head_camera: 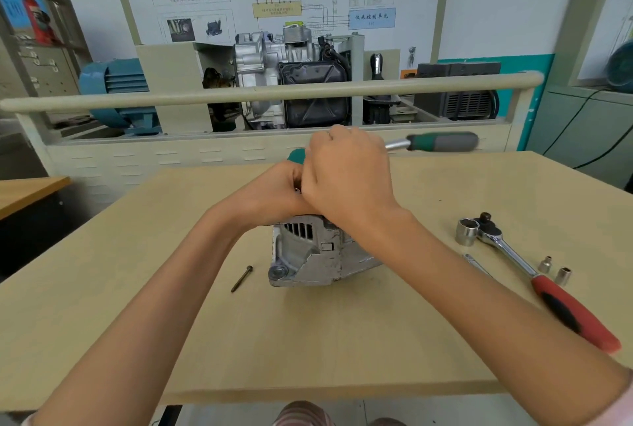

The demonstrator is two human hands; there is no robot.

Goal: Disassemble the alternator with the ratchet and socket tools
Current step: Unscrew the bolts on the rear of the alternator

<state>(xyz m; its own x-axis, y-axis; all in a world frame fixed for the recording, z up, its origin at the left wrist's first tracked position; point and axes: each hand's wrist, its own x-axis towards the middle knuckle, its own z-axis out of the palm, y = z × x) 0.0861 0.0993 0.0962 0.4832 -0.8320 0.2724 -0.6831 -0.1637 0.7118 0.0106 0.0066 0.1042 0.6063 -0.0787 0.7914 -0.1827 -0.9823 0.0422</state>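
The alternator (308,251) sits in the middle of the wooden counter (137,323). Both hands are bunched on top of it. The right hand (346,175) has its fingers curled round the head end of a green-handled ratchet (442,142), whose handle points right. The left hand (270,192) curls around something green, largely hidden. A loose bolt (241,278) lies just left of the alternator. To the right lie a red-handled ratchet (534,275) with a large socket (466,231) and two small sockets (555,270).

One alternator (308,251), two ratchets—green-handled (442,142) and red-handled (548,285)—one large socket (466,231), two small sockets (545,264) (563,275), one loose bolt (241,278), and two hands (270,192) (349,172) on one table (137,323).
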